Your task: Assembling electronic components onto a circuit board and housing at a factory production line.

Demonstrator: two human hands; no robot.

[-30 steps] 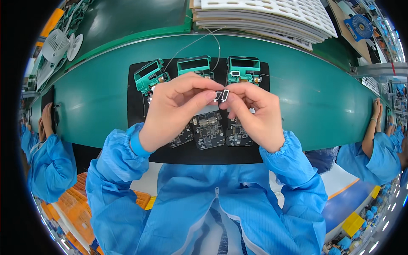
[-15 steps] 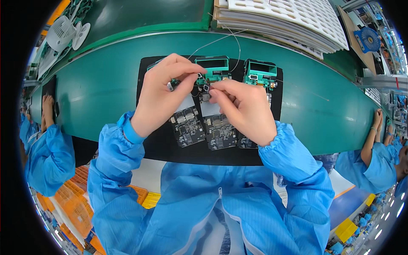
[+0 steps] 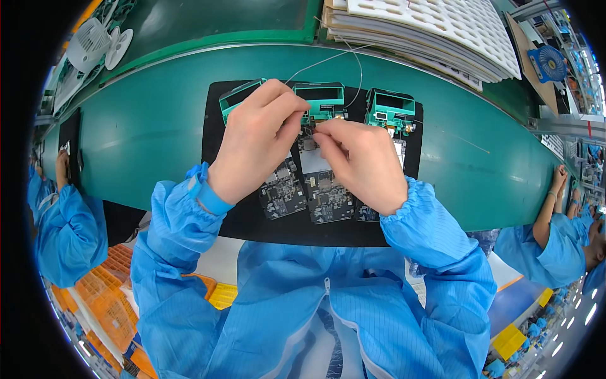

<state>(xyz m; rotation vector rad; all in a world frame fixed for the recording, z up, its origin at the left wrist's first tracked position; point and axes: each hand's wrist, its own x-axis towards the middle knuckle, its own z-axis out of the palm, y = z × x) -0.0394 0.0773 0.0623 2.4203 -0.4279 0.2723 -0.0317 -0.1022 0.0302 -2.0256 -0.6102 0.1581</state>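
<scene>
Both my hands meet over the middle green housing (image 3: 320, 93), one of three with dark rectangular openings. My left hand (image 3: 262, 129) pinches at the housing's lower left corner; its fingertips hide what they hold. My right hand (image 3: 366, 155) is closed just beside it, thumb and forefinger together by thin wires below the housing, its grip also hidden. Under my hands lies the middle dark circuit board (image 3: 329, 199). The left board (image 3: 282, 197) is partly beneath my left wrist, and the right board (image 3: 367, 213) is mostly covered by my right hand.
A black mat (image 3: 252, 226) lies on the green table (image 3: 151, 139). Beyond the housings a thin pale cable (image 3: 322, 61) loops up. White perforated trays (image 3: 435, 31) are stacked at the back right. Co-workers' arms (image 3: 63, 165) show at both sides.
My left hand has shifted right, uncovering more of the left housing. A small square white-framed part that showed between my fingertips is now hidden.
</scene>
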